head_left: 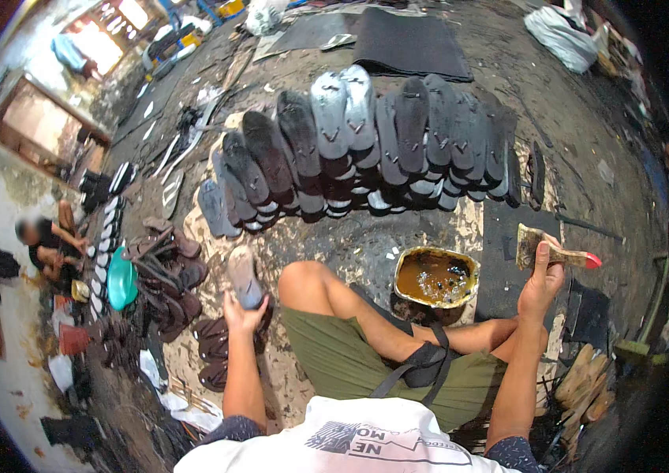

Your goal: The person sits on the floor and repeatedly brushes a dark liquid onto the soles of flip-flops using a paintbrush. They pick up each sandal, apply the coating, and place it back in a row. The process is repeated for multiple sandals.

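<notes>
My left hand [245, 314] is closed around the lower end of a shoe sole [241, 272], tan at the top and grey near my fingers. It is held up to the left of my bent knee. On the right, my right hand [541, 290] grips a flat paintbrush [563, 253] by its wooden handle, which has a red tip. The brush's stained bristle end points left. Between my hands, in front of my crossed legs, stands a squarish tub [409, 300] with a crusted rim, holding brown liquid with bubbles or glints on its surface.
Stacked dark soles [413, 126] form an arc beyond the tub, with two shiny silvery ones [343, 118] on top. Brown straps and sandals [181, 268] lie to the left beside a green basin [121, 280]. Another person [54, 244] sits far left. Black sheets [409, 43] lie at the back.
</notes>
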Tool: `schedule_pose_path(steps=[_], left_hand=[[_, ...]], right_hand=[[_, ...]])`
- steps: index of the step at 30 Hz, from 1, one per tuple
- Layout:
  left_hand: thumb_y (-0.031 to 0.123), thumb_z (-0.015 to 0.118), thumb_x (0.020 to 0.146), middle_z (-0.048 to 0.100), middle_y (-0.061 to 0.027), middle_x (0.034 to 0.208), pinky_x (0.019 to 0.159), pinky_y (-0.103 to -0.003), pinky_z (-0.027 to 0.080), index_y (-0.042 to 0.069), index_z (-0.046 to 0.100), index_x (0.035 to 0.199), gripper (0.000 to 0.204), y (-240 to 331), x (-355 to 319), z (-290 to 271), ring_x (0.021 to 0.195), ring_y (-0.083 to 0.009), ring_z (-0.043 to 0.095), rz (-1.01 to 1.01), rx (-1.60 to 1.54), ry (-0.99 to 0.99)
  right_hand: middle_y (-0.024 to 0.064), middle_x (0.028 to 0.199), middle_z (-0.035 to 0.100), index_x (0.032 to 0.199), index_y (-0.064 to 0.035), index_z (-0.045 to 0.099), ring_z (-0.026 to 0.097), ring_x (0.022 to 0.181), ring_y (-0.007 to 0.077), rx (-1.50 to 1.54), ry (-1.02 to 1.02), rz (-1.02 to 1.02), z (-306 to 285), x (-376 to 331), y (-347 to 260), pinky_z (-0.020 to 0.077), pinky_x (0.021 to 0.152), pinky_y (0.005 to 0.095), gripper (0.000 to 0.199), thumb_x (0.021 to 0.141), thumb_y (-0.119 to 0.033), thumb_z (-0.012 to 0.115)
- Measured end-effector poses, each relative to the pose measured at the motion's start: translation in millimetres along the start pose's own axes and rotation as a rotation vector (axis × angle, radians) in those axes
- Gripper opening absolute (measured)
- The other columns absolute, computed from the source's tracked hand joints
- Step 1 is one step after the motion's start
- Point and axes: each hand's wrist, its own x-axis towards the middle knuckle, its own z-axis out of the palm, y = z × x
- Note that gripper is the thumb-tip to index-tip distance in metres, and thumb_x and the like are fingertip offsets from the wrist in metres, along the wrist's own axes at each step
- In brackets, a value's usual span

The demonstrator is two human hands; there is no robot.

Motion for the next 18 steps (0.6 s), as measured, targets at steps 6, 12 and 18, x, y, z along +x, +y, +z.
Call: schedule_pose_path(steps=[6, 12, 18], left_hand=[[0.010, 0.066, 0.088, 0.070, -0.0130, 0.111, 0.084, -0.041, 0.063, 0.002, 0.062, 0.114, 0.027, 49.4, -9.2, -40.7, 0.099, -0.0299, 0.068, 0.011, 0.091, -0.033], [0.013, 0.066, 0.096, 0.062, -0.0035, 0.123, 0.097, -0.042, 0.054, 0.012, 0.044, 0.149, 0.057, -27.4, -91.6, 236.2, 0.109, -0.0158, 0.061, 0.152, 0.714, -0.428], [0.009, 0.059, 0.099, 0.057, -0.0140, 0.131, 0.107, -0.046, 0.050, -0.005, 0.050, 0.141, 0.045, -258.7, -66.9, 466.4, 0.121, -0.0281, 0.057, -0.107, 0.715, -0.826]], right_hand=[[0.0019, 0.112, 0.065, 0.116, -0.0009, 0.066, 0.056, 0.101, 0.0106, -0.067, 0.226, 0.049, -54.3, 33.0, 37.3, 0.0442, 0.093, 0.0283, 0.033, 0.101, -0.030, 0.067], [0.0023, 0.108, 0.067, 0.114, -0.0012, 0.066, 0.058, 0.098, 0.0111, 0.103, 0.404, 0.061, -66.3, 51.4, 75.3, 0.0469, 0.090, 0.0289, 0.030, 0.101, -0.028, 0.066], [0.0038, 0.104, 0.068, 0.113, 0.0004, 0.066, 0.059, 0.094, 0.0097, 0.150, 0.373, 0.218, -73.4, 44.6, 100.0, 0.0489, 0.085, 0.0286, 0.028, 0.100, -0.025, 0.067]])
